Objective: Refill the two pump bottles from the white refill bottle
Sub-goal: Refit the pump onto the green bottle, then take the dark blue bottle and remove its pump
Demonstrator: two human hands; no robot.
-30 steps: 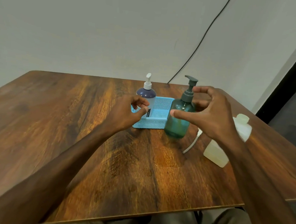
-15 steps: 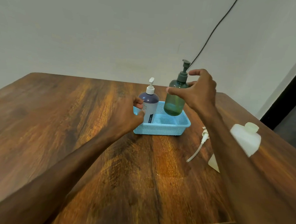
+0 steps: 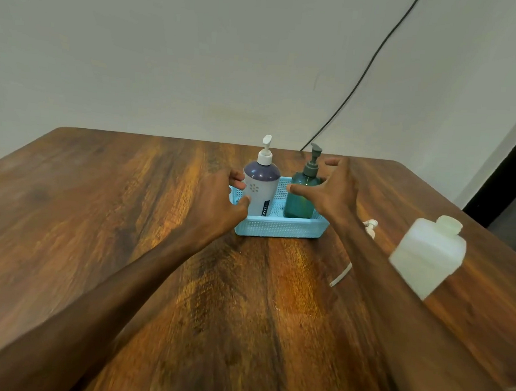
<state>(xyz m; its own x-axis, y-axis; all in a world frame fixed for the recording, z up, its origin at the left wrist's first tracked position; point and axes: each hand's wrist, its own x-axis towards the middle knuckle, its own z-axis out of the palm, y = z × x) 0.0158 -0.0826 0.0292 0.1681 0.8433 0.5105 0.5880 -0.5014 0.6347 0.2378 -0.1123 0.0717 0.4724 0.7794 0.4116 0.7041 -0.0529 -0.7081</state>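
Two pump bottles stand side by side in a light blue basket (image 3: 279, 228) at the table's far middle: a purple-and-white pump bottle (image 3: 261, 189) on the left and a green pump bottle (image 3: 300, 202) on the right. My left hand (image 3: 220, 202) holds the basket's left end, thumb in front and fingers behind, its fingertips against the purple bottle. With fingers spread, my right hand (image 3: 332, 191) hovers at the green bottle's right side, thumb in front of it, not gripping. The white refill bottle (image 3: 428, 254) stands at the right, capped, partly behind my right forearm.
A loose white pump head with its dip tube (image 3: 342, 273) lies on the wooden table (image 3: 127, 232) between the basket and the refill bottle. A black cable (image 3: 363, 78) runs down the wall behind. The table's right edge lies close to the refill bottle.
My right hand lifted the green bottle from the table, set it in the basket beside the purple one and let go. My left hand stayed at the basket.
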